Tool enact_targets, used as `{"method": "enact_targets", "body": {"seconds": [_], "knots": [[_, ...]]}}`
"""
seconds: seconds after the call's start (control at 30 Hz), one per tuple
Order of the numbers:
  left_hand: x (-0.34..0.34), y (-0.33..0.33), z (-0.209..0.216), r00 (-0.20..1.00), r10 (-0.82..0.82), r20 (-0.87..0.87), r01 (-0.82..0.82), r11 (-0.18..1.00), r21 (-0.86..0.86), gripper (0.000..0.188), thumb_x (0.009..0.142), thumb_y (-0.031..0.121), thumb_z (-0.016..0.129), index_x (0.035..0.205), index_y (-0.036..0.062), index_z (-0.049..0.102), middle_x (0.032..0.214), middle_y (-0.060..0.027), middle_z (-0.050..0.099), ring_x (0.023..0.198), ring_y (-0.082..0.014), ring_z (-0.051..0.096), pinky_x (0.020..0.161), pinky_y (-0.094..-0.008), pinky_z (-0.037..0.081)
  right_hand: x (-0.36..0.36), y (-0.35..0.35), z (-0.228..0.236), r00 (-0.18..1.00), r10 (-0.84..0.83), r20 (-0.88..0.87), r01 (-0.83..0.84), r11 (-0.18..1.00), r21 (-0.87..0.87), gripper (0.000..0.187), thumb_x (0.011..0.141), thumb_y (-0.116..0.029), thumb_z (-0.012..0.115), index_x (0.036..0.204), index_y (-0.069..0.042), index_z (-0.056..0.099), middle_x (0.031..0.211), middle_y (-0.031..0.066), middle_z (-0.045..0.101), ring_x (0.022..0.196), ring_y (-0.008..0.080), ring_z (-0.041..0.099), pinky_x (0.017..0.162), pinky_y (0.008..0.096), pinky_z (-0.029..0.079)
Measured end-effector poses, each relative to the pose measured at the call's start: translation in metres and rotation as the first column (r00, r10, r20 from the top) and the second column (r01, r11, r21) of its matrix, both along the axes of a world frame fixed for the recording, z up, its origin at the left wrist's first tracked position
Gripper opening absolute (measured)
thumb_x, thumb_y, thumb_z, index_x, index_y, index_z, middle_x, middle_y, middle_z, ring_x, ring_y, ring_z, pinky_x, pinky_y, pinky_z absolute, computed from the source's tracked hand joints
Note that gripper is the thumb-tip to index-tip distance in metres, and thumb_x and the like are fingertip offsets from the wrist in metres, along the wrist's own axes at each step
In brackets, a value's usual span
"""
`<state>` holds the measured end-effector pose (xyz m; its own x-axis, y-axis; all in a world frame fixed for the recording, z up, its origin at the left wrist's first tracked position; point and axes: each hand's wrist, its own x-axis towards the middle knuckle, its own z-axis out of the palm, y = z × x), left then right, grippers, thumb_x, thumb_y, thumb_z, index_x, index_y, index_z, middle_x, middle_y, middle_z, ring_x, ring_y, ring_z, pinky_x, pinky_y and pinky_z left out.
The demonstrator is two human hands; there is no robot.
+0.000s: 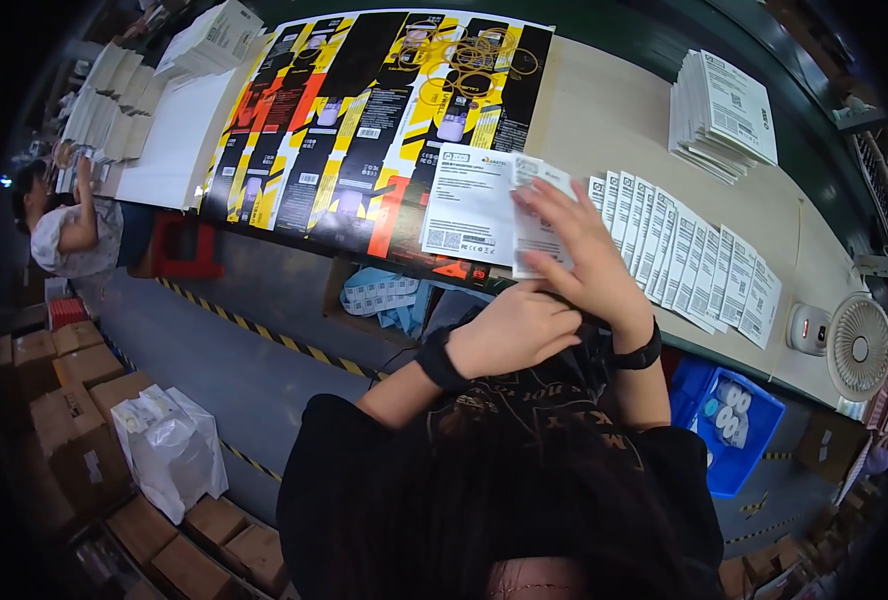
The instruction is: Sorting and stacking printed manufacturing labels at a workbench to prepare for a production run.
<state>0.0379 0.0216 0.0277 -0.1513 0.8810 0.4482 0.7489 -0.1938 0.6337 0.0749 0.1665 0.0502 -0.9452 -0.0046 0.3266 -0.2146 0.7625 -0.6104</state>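
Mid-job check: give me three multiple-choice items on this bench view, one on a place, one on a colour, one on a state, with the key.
1. Where is the small white fan?
A. At the right end of the table
B. On the floor
C. On the leaflet stack

2. What colour is the bin below the table edge?
A. Red
B. Blue
C. Green

3. What is the right hand doing?
A. Hanging at the side
B. Gripping the fan
C. Pressing a folded white leaflet with fingers spread

Key: 1 A, the fan stands by the fanned row of leaflets at the right end. 2 B, its walls are plainly blue. 3 C, the fingers lie spread on the leaflet, while the left hand is curled just below.
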Motion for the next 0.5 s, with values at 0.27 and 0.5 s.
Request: {"method": "enact_targets", "body": {"seconds": [0.27,0.5], "knots": [[-0.03,-0.054,0.03,0.94,0.148,0.306,-0.028,0.931,-0.363,0.01,0.077,0.012,0.065,0.078,0.0035,0.06,0.068,-0.0083,0.06,0.061,-0.0234,0.058,0.058,-0.0288,0.045,-0.017,-0.011,-0.018,0.983,0.153,0.104,-0.167,0.976,0.141,0.059,0.083,-0.026,0.056,0.135,-0.009,0.033,0.123,0.016,0.05,0.121,0.029,0.042,0.109,0.0466,0.015],[-0.061,-0.075,0.007,0.635,0.634,0.441,-0.539,0.773,-0.335,0.02,0.081,0.015,0.063,0.092,-0.0008,0.059,0.057,-0.0094,0.055,0.052,-0.0126,0.053,0.051,-0.0226,0.039,0.009,0.011,-0.017,0.96,-0.18,0.213,0.129,0.964,0.234,0.06,0.085,-0.029,0.053,0.136,-0.008,0.03,0.122,0.0152,0.051,0.119,0.0267,0.044,0.109,0.0457,0.014]]}}
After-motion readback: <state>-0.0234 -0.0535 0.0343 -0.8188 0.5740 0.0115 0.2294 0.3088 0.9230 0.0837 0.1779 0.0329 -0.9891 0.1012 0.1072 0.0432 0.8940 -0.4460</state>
